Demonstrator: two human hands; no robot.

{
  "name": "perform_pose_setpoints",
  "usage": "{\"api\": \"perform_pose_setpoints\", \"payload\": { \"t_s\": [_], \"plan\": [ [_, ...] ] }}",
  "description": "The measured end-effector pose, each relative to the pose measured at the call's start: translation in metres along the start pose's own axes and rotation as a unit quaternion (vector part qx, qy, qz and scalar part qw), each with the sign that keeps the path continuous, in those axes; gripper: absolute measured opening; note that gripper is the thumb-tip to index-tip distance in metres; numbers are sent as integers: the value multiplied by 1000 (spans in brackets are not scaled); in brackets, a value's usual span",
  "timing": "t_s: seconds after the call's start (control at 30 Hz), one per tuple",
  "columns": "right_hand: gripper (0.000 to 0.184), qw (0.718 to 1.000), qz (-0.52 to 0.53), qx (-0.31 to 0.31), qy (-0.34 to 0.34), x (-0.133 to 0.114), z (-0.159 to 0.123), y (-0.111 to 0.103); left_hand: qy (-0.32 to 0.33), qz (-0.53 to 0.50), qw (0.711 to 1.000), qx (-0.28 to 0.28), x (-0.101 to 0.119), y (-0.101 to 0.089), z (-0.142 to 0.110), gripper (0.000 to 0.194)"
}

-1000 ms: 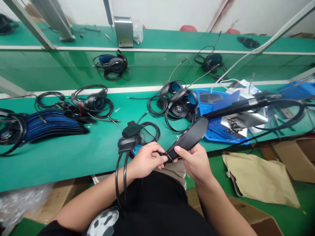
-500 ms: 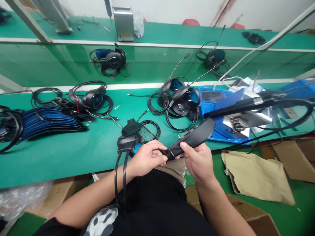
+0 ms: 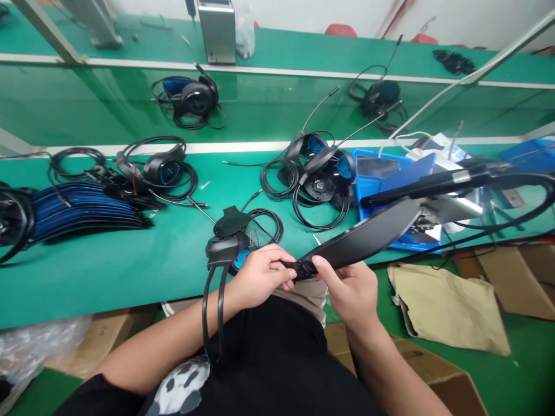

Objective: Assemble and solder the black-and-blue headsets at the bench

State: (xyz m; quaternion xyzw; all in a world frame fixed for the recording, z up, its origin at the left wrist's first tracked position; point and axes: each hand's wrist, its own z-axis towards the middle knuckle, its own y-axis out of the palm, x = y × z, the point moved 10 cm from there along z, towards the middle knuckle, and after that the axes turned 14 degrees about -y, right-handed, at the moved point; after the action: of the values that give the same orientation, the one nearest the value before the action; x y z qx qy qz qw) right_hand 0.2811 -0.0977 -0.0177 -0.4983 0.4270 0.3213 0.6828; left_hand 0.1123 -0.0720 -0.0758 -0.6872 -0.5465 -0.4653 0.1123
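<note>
A black headband pad (image 3: pixel 368 236) slants up to the right in front of me, held at its near end by both hands. My right hand (image 3: pixel 349 286) grips it with the thumb on top and the fingers underneath. My left hand (image 3: pixel 266 274) pinches the small dark end piece (image 3: pixel 299 270) of the pad. Beside my left wrist lies a partly built headset (image 3: pixel 226 245) with an ear cup face up, and its two black headband tubes (image 3: pixel 212 315) loop over my left forearm. A coiled cable (image 3: pixel 269 226) sits behind it.
At left lies a stack of blue-lined headband pads (image 3: pixel 87 214) near a headset with a cable (image 3: pixel 165 167). More headsets (image 3: pixel 318 179) stand mid-bench. On the right, a blue tray (image 3: pixel 362 214) holds tools and a dark handle (image 3: pixel 416 188). Cardboard boxes (image 3: pixel 515 277) are below.
The headband pad has turned in my hands, its broad face showing more and its far end reaching further right. My right thumb has shifted slightly left toward the end piece.
</note>
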Motion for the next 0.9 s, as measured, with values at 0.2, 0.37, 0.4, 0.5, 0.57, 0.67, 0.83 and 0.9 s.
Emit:
{"api": "perform_pose_setpoints", "payload": {
  "t_s": [0.2, 0.37, 0.4, 0.5, 0.57, 0.67, 0.83, 0.9],
  "plan": [
    [35, 1000, 18, -15, 19, 1, 1, 10, 6, -8, 1000, -3, 0, 0, 0, 23],
    [33, 997, 42, -53, 23, 5, -13, 19, -10, -20, 1000, 2, -4, -1, 1, 22],
    [32, 996, 54, -65, 28, 6, -16, 22, -14, -17, 1000, 2, -5, 1, 1, 21],
    [30, 988, 102, -104, 51, 9, -24, 33, 0, 14, 1000, 26, -3, 1, -6, 16],
    [29, 985, 117, -112, 58, 9, -26, 35, 50, 73, 994, 62, 7, -4, -20, 12],
    [25, 992, 90, -85, 18, 5, -24, 26, 163, 209, 959, 104, 23, -18, -50, 25],
    [8, 984, 35, -96, -146, -12, -31, 21, 298, 529, 789, 99, 9, -40, -80, 41],
    [12, 974, 14, -99, -204, -16, -40, 22, 321, 629, 704, 76, -8, -43, -79, 46]
  ]
}}
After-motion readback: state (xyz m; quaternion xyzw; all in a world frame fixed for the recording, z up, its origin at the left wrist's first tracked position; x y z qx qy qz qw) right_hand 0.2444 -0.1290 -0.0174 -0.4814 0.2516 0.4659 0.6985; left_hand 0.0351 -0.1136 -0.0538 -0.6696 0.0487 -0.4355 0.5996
